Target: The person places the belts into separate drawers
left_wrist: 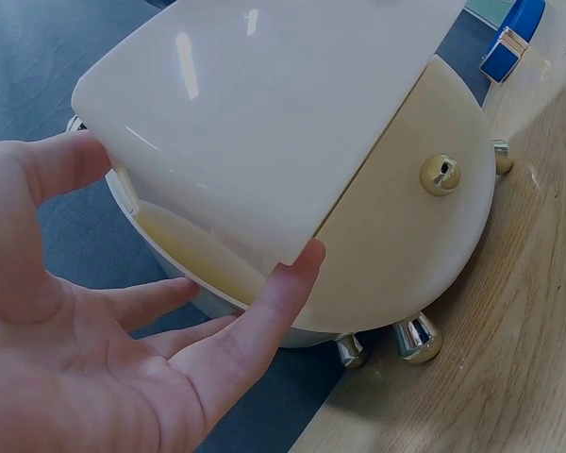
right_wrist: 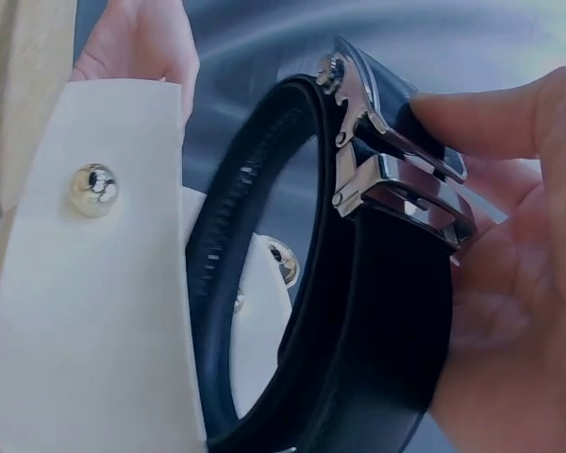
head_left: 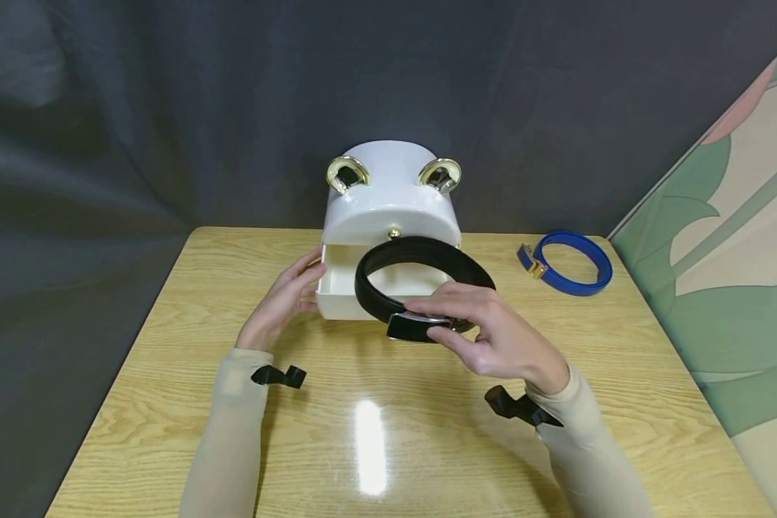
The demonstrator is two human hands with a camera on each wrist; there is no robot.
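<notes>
Right hand (head_left: 495, 331), centre-right of frame, pinches black belt (head_left: 370, 293) at buckle (head_left: 414, 328); left hand (head_left: 286, 293), centre-left, fingers spread, touches white drawer (head_left: 342, 306).

L forearm (head_left: 223, 439) & R forearm (head_left: 596, 453), both sleeved, reach fwd. L hand (head_left: 286, 289) out L of ctr, fingers (left_wrist: 262, 316) spread, fairly straight, tips in contact. R hand (head_left: 495, 331) R of ctr, a bit nearer the body, angled inward; thumb (head_left: 456, 345) pinches from below, fingers on top.
</notes>
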